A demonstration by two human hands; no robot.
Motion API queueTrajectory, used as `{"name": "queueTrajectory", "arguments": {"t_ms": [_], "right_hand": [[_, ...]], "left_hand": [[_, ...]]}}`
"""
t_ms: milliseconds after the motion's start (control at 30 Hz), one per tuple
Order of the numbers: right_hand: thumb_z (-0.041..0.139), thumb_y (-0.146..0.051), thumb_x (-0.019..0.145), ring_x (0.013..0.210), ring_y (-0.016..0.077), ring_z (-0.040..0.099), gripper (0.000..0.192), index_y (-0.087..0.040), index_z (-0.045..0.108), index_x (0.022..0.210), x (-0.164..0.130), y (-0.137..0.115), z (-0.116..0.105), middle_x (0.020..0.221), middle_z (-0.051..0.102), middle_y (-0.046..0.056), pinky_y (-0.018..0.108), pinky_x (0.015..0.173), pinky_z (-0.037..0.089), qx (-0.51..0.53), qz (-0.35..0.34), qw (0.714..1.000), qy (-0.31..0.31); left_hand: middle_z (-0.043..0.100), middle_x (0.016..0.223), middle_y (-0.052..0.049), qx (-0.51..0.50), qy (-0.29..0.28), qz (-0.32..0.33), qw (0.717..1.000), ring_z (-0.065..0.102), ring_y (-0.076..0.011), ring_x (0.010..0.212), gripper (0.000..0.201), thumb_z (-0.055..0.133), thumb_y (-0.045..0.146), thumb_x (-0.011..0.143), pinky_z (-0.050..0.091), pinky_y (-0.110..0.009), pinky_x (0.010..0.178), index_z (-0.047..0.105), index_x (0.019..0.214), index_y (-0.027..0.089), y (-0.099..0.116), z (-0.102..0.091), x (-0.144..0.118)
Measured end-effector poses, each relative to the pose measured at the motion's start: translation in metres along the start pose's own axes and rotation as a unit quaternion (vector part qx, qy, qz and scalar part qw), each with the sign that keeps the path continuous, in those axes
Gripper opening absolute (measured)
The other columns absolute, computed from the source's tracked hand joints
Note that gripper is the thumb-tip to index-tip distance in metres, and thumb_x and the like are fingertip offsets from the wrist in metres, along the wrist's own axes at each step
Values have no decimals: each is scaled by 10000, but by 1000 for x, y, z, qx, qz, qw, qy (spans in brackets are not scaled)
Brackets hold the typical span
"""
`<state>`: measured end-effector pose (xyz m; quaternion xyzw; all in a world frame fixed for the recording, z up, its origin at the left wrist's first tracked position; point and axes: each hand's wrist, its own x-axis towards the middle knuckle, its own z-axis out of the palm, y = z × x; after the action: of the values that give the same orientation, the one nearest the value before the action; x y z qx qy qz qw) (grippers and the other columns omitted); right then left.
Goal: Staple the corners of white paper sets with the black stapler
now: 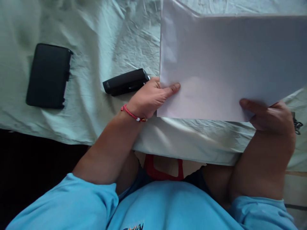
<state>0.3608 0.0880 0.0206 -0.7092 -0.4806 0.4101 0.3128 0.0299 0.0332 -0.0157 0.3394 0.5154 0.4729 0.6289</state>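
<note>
A stack of blank white paper (216, 60) is held up over the table's right half, its near edge towards me. My left hand (155, 94) pinches the near left corner, thumb on top and fingers hidden beneath. At the near right edge my right hand (271, 113) grips the paper the same way, thumb over the top. A black stapler (127, 82) lies just left of my left hand, its right end close to my knuckles.
A flat black case (49, 76) lies at the left on a wrinkled pale green cloth (91, 64). Small metal clips (297, 124) are partly visible beyond my right hand. The table's front edge runs just ahead of my lap.
</note>
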Motion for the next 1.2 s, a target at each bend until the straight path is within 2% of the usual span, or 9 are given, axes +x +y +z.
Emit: {"name": "queueTrajectory", "arguments": {"t_ms": [67,167,300,467,633,767,867,1033,1200], "right_hand": [[987,-312,486,973,200,706,428,-223,679,770,3,4,-2,918,732,11,368,990,632,26,15,999,-16],[1027,-314,407,985,222,723,546,-213,760,872,8,13,-5,1019,769,48,381,964,650,65,18,998,0],[1039,-311,402,1000,219,726,571,-202,781,899,9,17,-7,1064,785,63,371,977,651,74,13,997,10],[1040,-319,412,1003,222,731,482,-206,749,780,8,13,-6,1016,792,40,380,957,661,82,27,996,-24],[1042,-340,402,1016,225,757,603,-196,823,944,9,14,-5,1157,798,93,352,938,664,134,5,990,-37],[1023,-279,443,950,210,755,517,-193,818,910,9,18,-3,1129,798,92,350,875,673,124,-4,992,-18],[1001,-232,468,964,209,754,435,-191,801,853,8,18,-1,1092,796,69,355,899,674,132,-14,991,5],[994,-220,462,981,220,757,464,-188,808,886,7,15,1,1116,795,75,366,903,677,136,3,991,3],[1003,-218,421,956,218,758,537,-184,833,929,9,15,1,1136,800,97,349,866,682,138,20,990,5]], "left_hand": [[777,885,-89,3,-8,-6,1000,762,-342,1053,409,940,519,795,664,-493,932,755,893,167,-1,0,0],[784,853,-98,68,-13,8,998,751,-307,886,376,919,515,817,655,-449,812,772,824,169,-2,-2,2],[762,825,-60,169,9,38,985,742,-282,873,301,833,452,911,629,-441,897,761,797,182,2,-3,0],[802,976,-65,86,-2,13,996,764,-276,1078,136,752,297,960,602,-465,1075,779,950,165,13,6,-7],[811,1131,-32,87,41,-5,995,713,-266,1258,202,715,238,930,494,-445,1199,788,1095,147,18,10,-11],[827,1037,-37,79,20,4,997,752,-254,1178,127,741,266,932,543,-402,1157,799,958,157,18,9,-10],[825,957,-64,45,-3,9,999,770,-282,1113,151,767,292,913,591,-416,1097,770,833,163,16,8,-9],[834,977,-97,25,-21,5,999,765,-294,1094,138,805,271,863,608,-440,1059,791,916,144,10,5,-6],[822,971,-73,18,-1,-13,1000,771,-290,1134,123,695,218,941,603,-447,1071,790,981,150,10,5,-4]]}}
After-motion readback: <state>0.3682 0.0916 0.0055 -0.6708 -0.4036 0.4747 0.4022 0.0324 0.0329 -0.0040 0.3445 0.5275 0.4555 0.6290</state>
